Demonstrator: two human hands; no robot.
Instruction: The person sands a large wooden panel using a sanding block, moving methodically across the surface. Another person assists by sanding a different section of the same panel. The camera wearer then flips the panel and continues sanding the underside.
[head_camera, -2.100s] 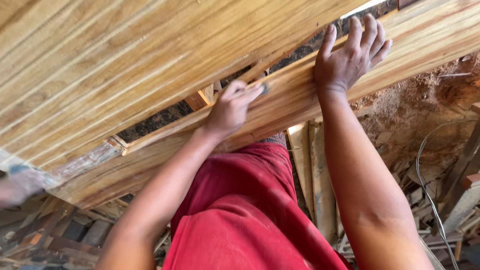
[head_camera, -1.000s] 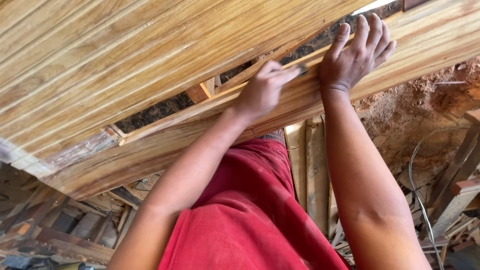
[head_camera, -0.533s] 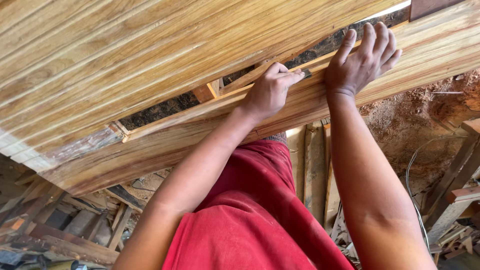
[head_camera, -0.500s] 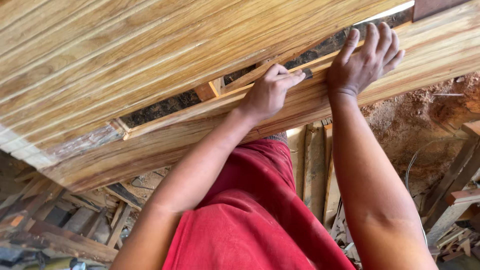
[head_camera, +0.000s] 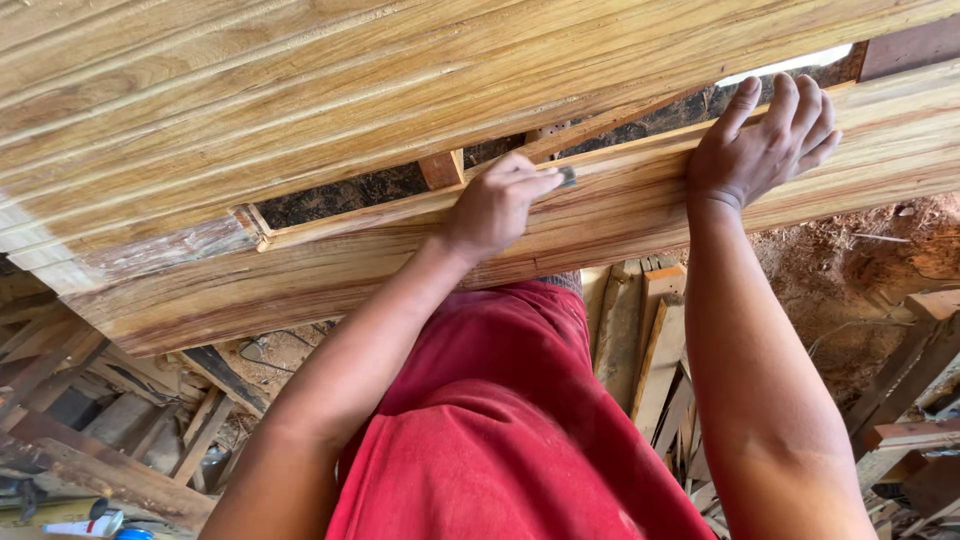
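- Offcuts and loose boards (head_camera: 120, 440) lie on the ground at lower left, below the workpiece and well apart from both hands.
- Grooved timber panel (head_camera: 300, 90) fills the upper left and spans the view; its moulded face carries long parallel grooves.
- Lower moulded rail (head_camera: 300, 290) runs diagonally beneath the panel, with a dark open gap between the two bridged by a short wooden block (head_camera: 442, 168).
- Left hand (head_camera: 492, 205) rests on the rail's upper edge near the block. Its grip is closed: fingers pinched together on a small dark piece, probably an abrasive scrap (head_camera: 567, 177), pressed against the edge. The exact kind cannot be told.
- Red garment (head_camera: 500, 430) of the person occupies the lower centre, directly under the rail.
- Right hand (head_camera: 765, 145) lies flat on the same rail further right, fingers spread and extended over the upper edge, holding nothing. Judged from the pose, it steadies the rail while the other hand works the edge.
- Bare reddish soil (head_camera: 850, 290) and more stacked timber (head_camera: 910, 440) show at right.
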